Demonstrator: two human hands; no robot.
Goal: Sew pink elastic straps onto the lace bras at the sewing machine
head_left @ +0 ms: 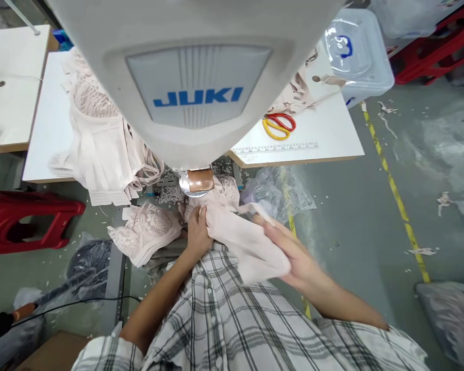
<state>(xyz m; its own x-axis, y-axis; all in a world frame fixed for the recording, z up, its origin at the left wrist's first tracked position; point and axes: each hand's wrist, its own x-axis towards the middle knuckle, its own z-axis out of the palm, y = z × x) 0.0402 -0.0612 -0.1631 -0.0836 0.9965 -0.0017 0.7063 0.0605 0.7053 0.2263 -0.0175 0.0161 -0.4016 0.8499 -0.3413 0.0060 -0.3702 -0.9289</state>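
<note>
A grey JUKI sewing machine head (195, 77) fills the top of the view, with its metal foot area (196, 182) just below. My left hand (198, 229) is closed on a pale pink fabric piece (239, 239) right under the foot. My right hand (294, 252) holds the other end of the same fabric, fingers pinched on its edge. A lace bra cup piece (145, 232) lies to the left of my left hand.
A heap of pink lace garments (100, 139) lies on the white table (50, 129) at left. Red and yellow scissors (279, 125) and a ruler strip (274, 148) lie on the right table. A red stool (23, 219), plastic bags (274, 193) and a clear bin (355, 51) stand around.
</note>
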